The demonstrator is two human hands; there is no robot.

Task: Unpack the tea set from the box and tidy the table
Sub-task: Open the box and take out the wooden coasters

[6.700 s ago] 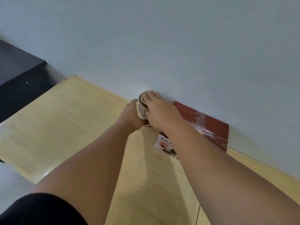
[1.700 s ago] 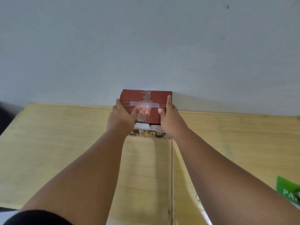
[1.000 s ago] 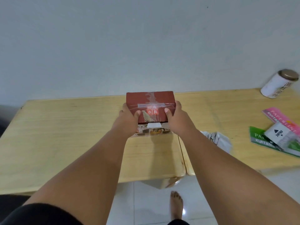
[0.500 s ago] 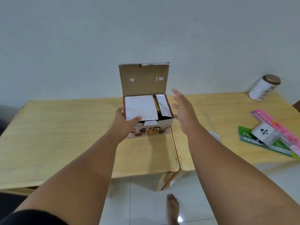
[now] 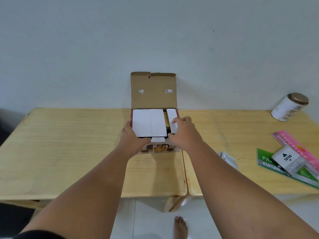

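Reaching in: right hand point(image 5: 183, 133), spread in the air half a second ago, now pinches the narrow white flap point(image 5: 172, 120). Left hand point(image 5: 132, 139) stays clamped on the box point(image 5: 156, 147), mid-table against the wall, lid point(image 5: 153, 90) up. Tea set still hidden; unpacking barely begun.

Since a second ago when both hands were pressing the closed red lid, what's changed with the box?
The box's lid has swung up and now stands open against the wall. The right hand let go of the lid and now pinches the narrow white insert inside. The left hand still holds the box's left side, thumb on the wide white insert. The box stays on the table.
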